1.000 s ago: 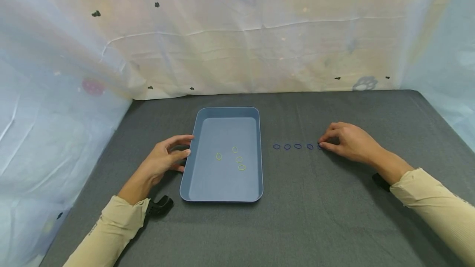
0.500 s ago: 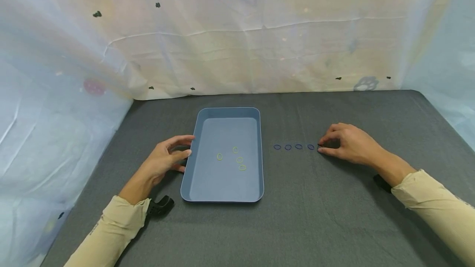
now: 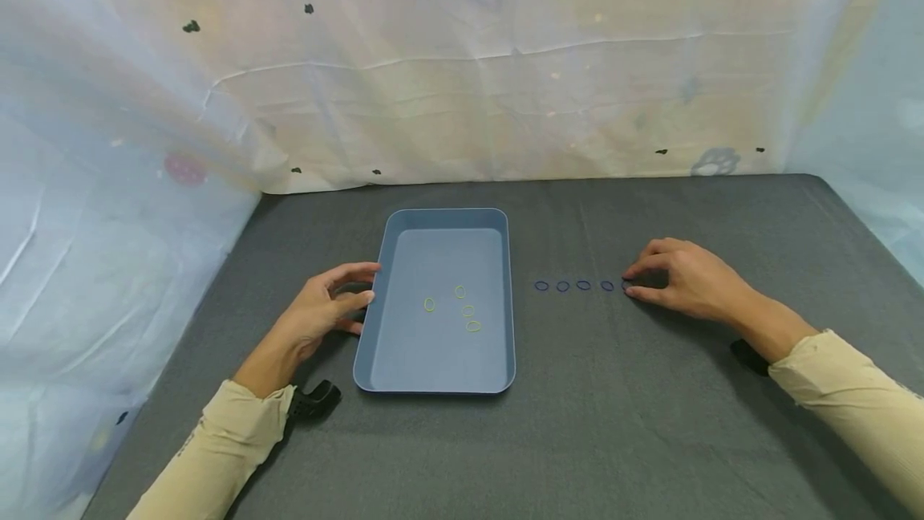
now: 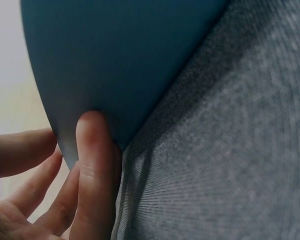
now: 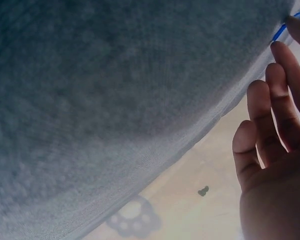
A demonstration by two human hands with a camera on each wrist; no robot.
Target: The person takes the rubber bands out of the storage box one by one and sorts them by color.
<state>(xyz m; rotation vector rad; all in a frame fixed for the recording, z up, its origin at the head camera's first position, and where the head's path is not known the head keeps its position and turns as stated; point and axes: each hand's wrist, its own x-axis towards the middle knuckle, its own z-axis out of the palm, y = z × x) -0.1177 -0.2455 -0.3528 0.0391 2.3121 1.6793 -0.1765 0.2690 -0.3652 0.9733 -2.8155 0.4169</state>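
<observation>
In the head view a blue-grey tray holds several thin yellow rubber bands. My left hand rests on the tray's left side, its thumb and fingertips at the rim; in the left wrist view a finger lies along the outer wall. To the tray's right, several small dark blue rubber bands lie in a row. My right hand is at the row's right end, thumb and index fingertips at the last blue band, which shows between them in the right wrist view.
A grey cloth covers the table. Behind it hangs a pale patterned curtain, with further pale sheets at both sides. A black wrist strap shows below the left hand.
My right fingertips have shifted slightly at the last blue band, which now shows more between them than half a second ago. The left hand and tray stay put; the view drifts slightly.
</observation>
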